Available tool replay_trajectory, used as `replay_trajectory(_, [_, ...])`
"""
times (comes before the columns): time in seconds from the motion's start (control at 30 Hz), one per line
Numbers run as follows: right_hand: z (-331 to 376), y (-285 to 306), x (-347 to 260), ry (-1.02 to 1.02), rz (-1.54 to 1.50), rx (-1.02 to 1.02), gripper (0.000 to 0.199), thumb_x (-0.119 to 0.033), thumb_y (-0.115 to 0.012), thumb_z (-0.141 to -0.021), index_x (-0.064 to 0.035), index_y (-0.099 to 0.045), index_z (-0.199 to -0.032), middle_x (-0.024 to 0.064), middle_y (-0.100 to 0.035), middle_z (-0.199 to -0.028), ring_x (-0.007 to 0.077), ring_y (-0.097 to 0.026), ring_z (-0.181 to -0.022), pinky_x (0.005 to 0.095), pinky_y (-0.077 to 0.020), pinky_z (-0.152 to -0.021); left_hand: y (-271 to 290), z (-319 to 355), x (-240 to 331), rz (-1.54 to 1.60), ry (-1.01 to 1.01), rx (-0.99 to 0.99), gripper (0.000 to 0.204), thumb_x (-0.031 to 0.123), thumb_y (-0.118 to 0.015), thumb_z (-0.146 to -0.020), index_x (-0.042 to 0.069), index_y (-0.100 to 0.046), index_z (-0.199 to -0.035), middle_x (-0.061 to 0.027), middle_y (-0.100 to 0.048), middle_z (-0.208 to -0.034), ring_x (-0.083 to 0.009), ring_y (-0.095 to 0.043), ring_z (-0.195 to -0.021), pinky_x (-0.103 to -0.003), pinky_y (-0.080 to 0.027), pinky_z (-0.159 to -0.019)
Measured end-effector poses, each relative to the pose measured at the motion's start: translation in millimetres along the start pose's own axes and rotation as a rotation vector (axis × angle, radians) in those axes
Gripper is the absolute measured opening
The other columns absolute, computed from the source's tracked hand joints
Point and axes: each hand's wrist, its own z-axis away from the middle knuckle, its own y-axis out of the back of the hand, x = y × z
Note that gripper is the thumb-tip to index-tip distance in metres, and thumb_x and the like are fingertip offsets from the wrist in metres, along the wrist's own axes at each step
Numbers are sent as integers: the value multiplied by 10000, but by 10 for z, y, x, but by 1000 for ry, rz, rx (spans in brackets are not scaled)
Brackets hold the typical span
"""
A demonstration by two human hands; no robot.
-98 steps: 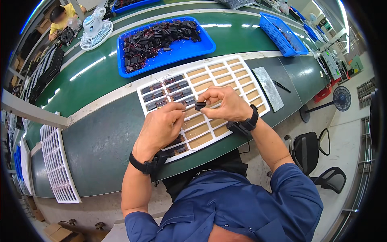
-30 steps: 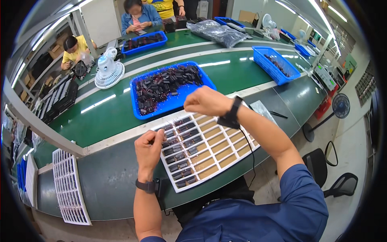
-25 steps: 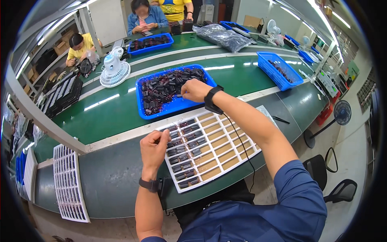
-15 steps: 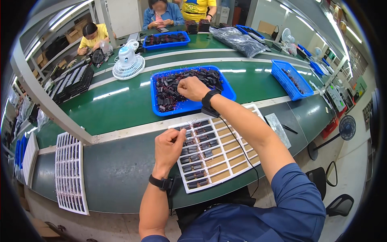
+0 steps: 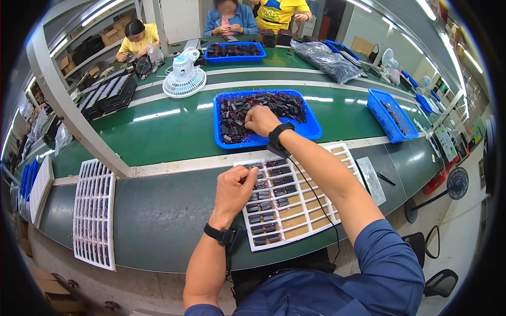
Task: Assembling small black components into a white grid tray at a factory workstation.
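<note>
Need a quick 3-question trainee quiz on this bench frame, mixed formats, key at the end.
1. True or false: the right hand is inside the blue bin of dark parts.
2. The left hand rests on: A) the white grid tray B) the desk fan C) the spare grid tray
3. Fill in: the filled cells of the white grid tray lie toward its ____ side.

Key: 1 true; 2 A; 3 left
</note>
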Motion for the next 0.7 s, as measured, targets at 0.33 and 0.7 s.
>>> replay_trajectory(0.33, [268, 361, -132, -247, -276, 253, 170, -153, -704, -800, -26, -773, -891, 182, -735, -805, 323, -726, -777, 387, -571, -781, -13, -11, -27, 35, 6, 38, 273, 166, -693, -957, -50, -690, -789, -67, -645, -718, -109, -525, -582, -287, -396, -547])
replay_trajectory(0.7, [618, 565, -13, -251, -455, 337, 180, -152, -712, -889, 10, -743, -961, 8, -703, -720, 54, -600, -656, 238, -485, -623, -12, -14, 27, 55, 20, 80, 254, 131, -692, -951, -62, -682, -786, -81, -706, -928, -126, -605, -716, -272, -462, -612])
